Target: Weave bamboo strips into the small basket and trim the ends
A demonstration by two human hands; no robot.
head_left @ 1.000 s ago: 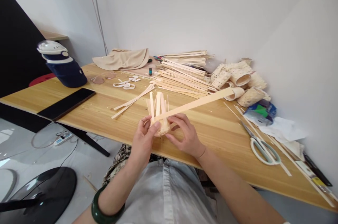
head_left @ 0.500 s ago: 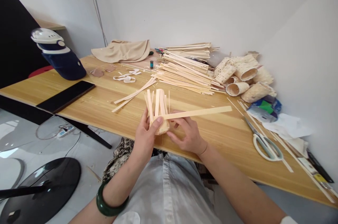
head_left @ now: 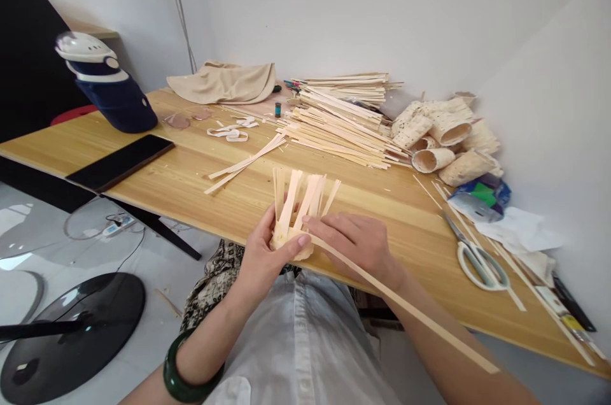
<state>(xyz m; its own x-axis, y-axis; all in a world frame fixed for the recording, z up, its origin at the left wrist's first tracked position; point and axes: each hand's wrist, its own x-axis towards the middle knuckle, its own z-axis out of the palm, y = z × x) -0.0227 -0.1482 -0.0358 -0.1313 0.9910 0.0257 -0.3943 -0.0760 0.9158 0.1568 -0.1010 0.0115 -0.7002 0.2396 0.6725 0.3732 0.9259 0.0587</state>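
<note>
My left hand [head_left: 262, 247] is wrapped round a small, partly woven basket [head_left: 303, 251] of pale wood strips, its thumb pressed across the front. Several upright strips [head_left: 312, 191] fan out from the basket's top. A long flat strip [head_left: 405, 304] runs from under that thumb, down to the right across my right forearm. My right hand [head_left: 360, 241] is at the basket's right side, fingers bent and fingertips against the uprights where the long strip meets them. The undersides of its fingers are hidden.
Bundles of wood strips [head_left: 338, 131] lie at the back, beside birch-bark tubes [head_left: 432, 160]. Scissors [head_left: 482, 265] and long strips are on the right. A black tablet [head_left: 121, 162], a navy-and-white capped object [head_left: 112, 96], white ribbon [head_left: 231, 132] and beige cloth [head_left: 224, 81] occupy the left.
The long strip has swung from pointing right across the table to slanting down over my right forearm. My right hand has moved up and over to the uprights, and the basket has turned slightly.
</note>
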